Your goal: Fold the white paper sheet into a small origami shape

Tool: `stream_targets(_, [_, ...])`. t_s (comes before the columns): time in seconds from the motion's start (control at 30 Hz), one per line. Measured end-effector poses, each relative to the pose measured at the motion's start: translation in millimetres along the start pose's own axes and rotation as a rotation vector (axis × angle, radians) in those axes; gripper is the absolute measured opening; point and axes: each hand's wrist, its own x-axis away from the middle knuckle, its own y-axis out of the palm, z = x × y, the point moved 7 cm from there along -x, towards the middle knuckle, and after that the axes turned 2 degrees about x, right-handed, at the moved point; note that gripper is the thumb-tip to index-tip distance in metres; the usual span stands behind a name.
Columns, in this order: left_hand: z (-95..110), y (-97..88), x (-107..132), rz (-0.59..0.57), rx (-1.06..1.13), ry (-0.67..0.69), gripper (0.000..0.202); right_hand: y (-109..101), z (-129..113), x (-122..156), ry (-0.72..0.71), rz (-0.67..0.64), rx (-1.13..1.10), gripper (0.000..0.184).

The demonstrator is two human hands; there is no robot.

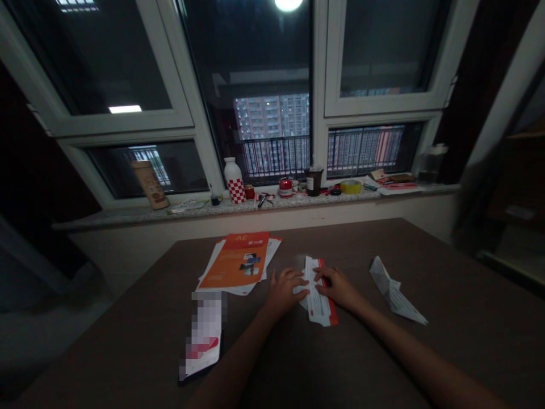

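A narrow folded sheet of white paper with a red edge (318, 307) lies on the dark brown table (298, 363) in front of me. My left hand (283, 289) rests on its left side, fingers spread flat. On its right side my right hand (338, 286) presses down with the fingers stretched toward the fold. Both hands touch the paper and hold it down.
A stack of papers with an orange leaflet (238, 261) on top lies to the left. Near the front left is a phone (203, 335). A folded paper shape (394, 291) sits to the right. The windowsill (255, 205) holds a checked bottle (235, 182), cups, tape and small items.
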Motion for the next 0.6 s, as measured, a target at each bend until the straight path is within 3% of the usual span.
stream_targets(0.4, [-3,-0.3,2,0.002,0.012,-0.035,0.026,0,-2,8,-0.092,-0.177,0.021,0.037])
stream_targets(0.6, [-2,-0.1,1,0.006,0.019,-0.042,0.026,-3,-5,12,-0.130,-0.170,0.038,0.038])
